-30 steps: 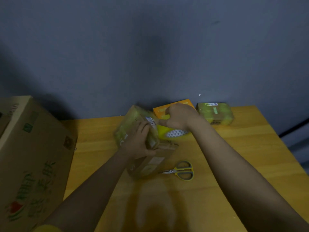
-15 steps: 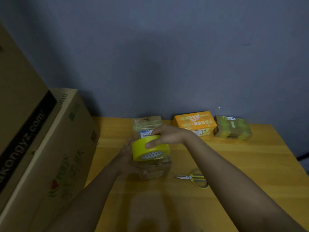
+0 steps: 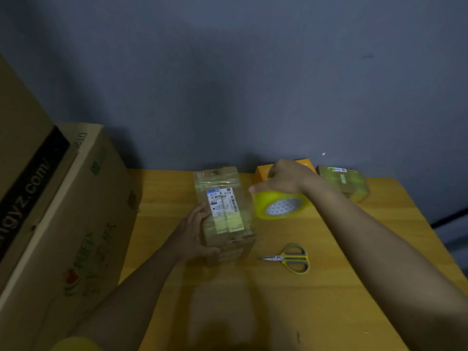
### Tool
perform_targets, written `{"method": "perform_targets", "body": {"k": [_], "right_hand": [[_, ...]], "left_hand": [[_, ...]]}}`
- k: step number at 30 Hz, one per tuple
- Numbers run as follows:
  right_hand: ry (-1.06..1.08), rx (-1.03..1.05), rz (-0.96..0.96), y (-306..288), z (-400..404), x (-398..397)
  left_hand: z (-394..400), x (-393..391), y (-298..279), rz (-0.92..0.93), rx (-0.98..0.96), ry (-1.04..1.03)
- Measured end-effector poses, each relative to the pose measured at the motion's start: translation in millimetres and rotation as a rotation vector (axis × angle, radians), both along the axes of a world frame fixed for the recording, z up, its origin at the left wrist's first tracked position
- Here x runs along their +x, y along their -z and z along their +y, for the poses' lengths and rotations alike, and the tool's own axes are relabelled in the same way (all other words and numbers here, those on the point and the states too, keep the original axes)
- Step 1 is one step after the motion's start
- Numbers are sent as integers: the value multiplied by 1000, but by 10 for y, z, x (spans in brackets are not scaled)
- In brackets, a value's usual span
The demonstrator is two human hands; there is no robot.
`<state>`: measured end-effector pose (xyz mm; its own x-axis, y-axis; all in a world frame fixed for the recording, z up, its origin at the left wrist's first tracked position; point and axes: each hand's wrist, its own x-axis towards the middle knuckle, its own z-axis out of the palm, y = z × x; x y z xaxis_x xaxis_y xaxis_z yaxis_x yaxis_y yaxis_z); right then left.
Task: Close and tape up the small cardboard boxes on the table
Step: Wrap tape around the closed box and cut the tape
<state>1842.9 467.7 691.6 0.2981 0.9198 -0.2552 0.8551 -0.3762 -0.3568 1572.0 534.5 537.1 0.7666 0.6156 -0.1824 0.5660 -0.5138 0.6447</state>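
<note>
The small cardboard box with the white shipping label on top sits near the middle of the wooden table, its flaps shut and its top glossy with tape. I see the left hand wrapped around its left side, thumb hooked on the near lower corner and fingers lying along the side wall up by the label. The right hand grips the yellow tape roll from above, fingers curled over its rim, just to the right of the box; I cannot tell whether the roll touches the table. Behind that hand, against the grey wall, stands an orange box, mostly hidden by the knuckles, and right of it a greenish taped box. A pair of scissors with yellow-and-grey handles lies on the table near the box's front right corner, blades pointing left toward it. On the left, a large printed carton crowds the table edge, with another big carton leaning over it.
</note>
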Motion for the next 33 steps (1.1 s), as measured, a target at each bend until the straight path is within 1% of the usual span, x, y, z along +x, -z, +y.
{"method": "perform_targets", "body": {"k": [2, 4, 8, 13, 17, 19, 21, 22, 24, 25, 26, 28, 30, 31, 33], "right_hand": [[31, -103, -106, 83, -81, 175], [44, -184, -154, 324, -168, 272], [78, -150, -75, 843, -289, 349], [75, -170, -13, 1218, -322, 370], [121, -149, 137, 1471, -383, 280], [157, -141, 165, 1523, -381, 213], [169, -149, 215, 1520, -375, 148], [167, -157, 270, 1511, -374, 110], [170, -196, 451, 1488, -377, 24], [176, -234, 548, 1494, -394, -21], [168, -283, 622, 1506, -427, -68], [171, -320, 717, 1577, -515, -154], [245, -260, 834, 1644, -611, -226], [275, -212, 877, 1659, -652, -253], [313, -121, 914, 1671, -717, -283]], "left_hand": [[-1, 38, 13, 10, 7, 3], [-3, 46, 29, 12, -7, 0], [30, 34, 39, 6, -6, 25], [30, 56, 7, 34, -40, 31], [110, 49, -82, 98, -23, 49], [244, 38, -169, 177, 58, 72], [398, 22, -276, 307, 156, 69], [467, 29, -334, 394, 214, 59], [553, 104, -418, 571, 326, 39], [552, 185, -442, 617, 332, 7], [529, 286, -456, 627, 293, -41], [428, 504, -458, 570, 107, -164], [302, 689, -380, 474, -82, -273], [233, 764, -326, 438, -143, -340], [110, 863, -230, 414, -183, -465]]}}
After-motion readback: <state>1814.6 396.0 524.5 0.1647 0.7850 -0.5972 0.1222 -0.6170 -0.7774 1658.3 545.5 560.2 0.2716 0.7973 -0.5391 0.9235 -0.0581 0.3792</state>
